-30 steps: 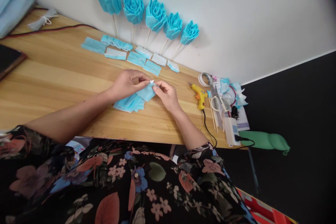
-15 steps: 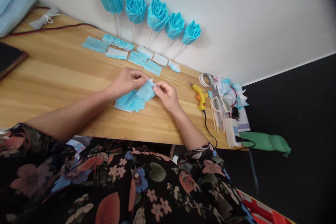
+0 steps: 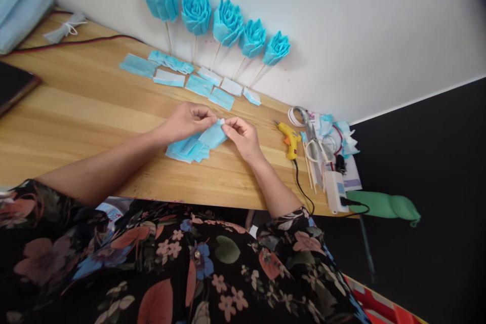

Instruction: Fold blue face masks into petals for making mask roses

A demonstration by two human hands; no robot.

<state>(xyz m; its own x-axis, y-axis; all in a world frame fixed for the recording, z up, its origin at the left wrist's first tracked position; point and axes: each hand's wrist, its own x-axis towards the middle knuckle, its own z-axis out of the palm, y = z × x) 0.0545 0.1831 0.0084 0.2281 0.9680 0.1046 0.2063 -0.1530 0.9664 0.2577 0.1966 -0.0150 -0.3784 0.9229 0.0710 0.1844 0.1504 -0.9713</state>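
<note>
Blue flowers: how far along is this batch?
Done: five blue flowers on sticks lean against the wall. In hand: left hand and right hand pinch one blue piece above a small stack. Left: that stack and the cut pieces along the table; glue gun lies untouched.

No readable text, label, brand or number appears anywhere; the small white plastic box (image 3: 335, 190) at four o'clock bears a blue patch too blurred to read.
</note>
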